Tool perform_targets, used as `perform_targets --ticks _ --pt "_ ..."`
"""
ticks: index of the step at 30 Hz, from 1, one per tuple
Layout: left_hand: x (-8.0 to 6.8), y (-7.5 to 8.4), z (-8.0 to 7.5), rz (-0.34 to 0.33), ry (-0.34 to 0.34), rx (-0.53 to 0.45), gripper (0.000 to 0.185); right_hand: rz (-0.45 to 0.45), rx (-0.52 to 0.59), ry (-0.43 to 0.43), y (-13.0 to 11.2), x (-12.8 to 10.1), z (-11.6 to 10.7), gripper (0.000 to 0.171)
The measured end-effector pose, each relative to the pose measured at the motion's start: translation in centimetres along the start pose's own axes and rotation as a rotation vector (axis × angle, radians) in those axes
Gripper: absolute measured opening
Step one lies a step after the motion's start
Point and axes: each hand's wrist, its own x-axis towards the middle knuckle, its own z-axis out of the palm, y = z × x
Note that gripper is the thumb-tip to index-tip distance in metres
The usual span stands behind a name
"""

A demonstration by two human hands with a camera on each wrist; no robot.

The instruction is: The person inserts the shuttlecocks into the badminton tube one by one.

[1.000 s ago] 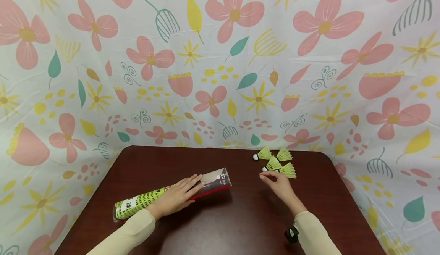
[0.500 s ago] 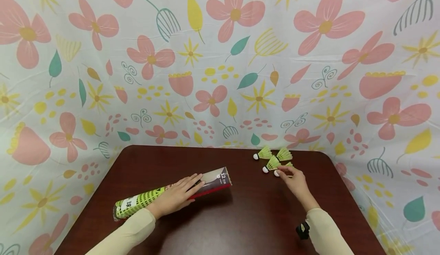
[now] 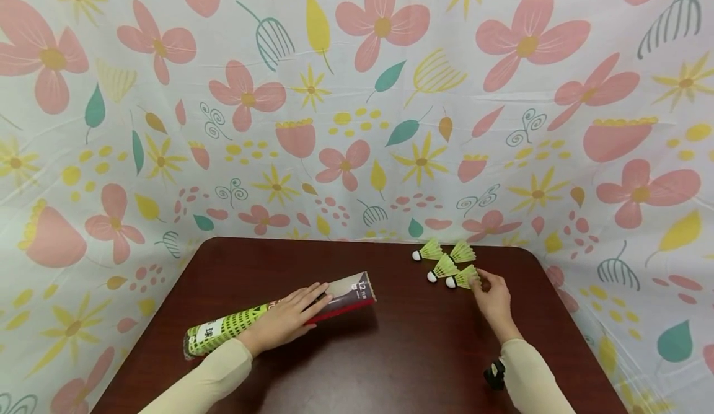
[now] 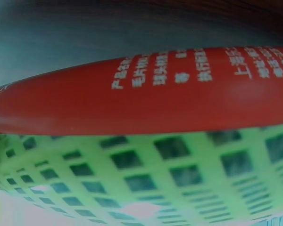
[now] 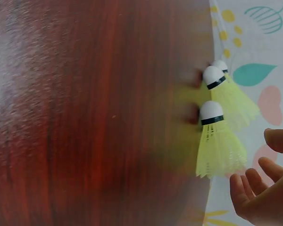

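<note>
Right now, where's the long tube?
In the head view, the tube is toward the left of the table, slanting, with the person's left hand resting on it.

The left hand (image 3: pixel 287 320) hides part of the tube (image 3: pixel 350 291); the right wrist view's edge crops the right hand (image 5: pixel 266 190)

A glossy red-brown counter (image 3: pixel 413 346) with rounded far corners — behind it, a white cloth (image 3: pixel 346 113) printed with pink flowers (image 3: pixel 382 28), yellow blooms (image 3: pixel 422 162) and teal leaves (image 3: pixel 403 132).

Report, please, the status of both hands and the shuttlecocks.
Left hand on tube. Right hand beside nearest shuttlecock, contact unclear. Four shuttlecocks on table. No obstruction visible.
</note>
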Motion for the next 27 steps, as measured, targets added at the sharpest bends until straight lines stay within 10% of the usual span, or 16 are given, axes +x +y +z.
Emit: perform_targets --ticks 13,27 --pt "-0.2 0.1 0.1 0.004 -0.002 0.014 0.089 0.058 0.006 -0.141 0.6 -0.7 1.1 0.04" --pt "-0.3 0.2 0.3 0.005 0.016 0.017 0.09 0.037 0.024 0.021 0.6 -0.2 1.6 0.032"
